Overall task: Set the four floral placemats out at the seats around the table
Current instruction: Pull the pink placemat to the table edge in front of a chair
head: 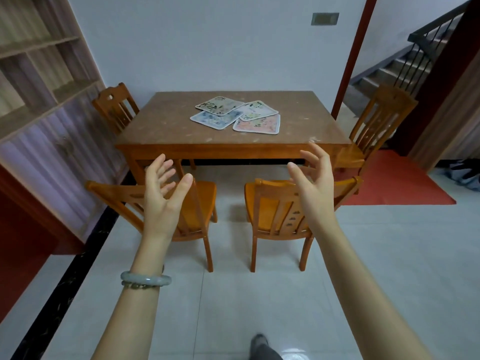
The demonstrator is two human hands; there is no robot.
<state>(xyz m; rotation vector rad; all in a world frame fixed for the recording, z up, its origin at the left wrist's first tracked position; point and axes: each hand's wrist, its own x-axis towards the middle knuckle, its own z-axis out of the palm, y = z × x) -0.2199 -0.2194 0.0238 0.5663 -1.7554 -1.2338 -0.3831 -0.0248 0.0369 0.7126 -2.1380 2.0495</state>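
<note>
Several floral placemats lie overlapped in a loose pile on the brown table (166, 126), right of its centre: a cream one (218, 105) at the back, a blue one (213, 120) in front of it, a white-green one (258, 110) and a pink one (258, 124) nearest the front. My left hand (162, 193) and my right hand (315, 183) are raised in front of me, fingers spread, holding nothing, well short of the table. A pale bangle sits on my left wrist.
Two wooden chairs (192, 203) (280, 211) stand before the table's near edge, backs toward me. Another chair (115, 107) is at the left side, one (374, 131) at the right. Shelving lines the left wall; a red mat (400, 183) and stairs lie right. My foot shows below.
</note>
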